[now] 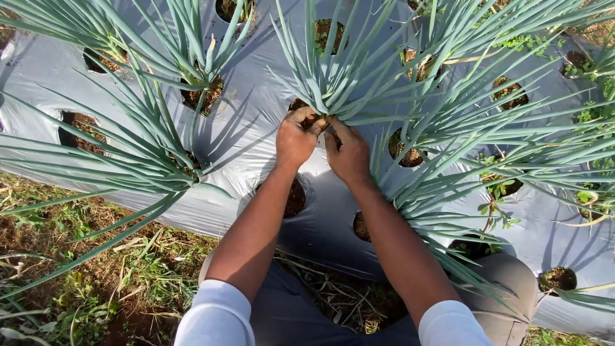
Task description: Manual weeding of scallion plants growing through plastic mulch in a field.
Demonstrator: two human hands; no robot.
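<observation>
Two bare hands meet at the bottom of a tall green onion plant with long thin leaves (333, 83). The plant grows out of a round hole (298, 104) cut in a shiny grey plastic sheet (256, 115) that covers the soil bed. The left hand (296, 136) has its fingers curled in at the base of the plant, right by the hole. The right hand (348, 152) sits just beside it, fingers bent toward the same spot. Both hands seem to pinch the stems low down, but the leaves hide the fingertips, so I cannot tell for sure. More onion plants (154, 128) stand in other holes all around. Grass and brown dirt (83, 256) lie next to the sheet, near the person's knees.
</observation>
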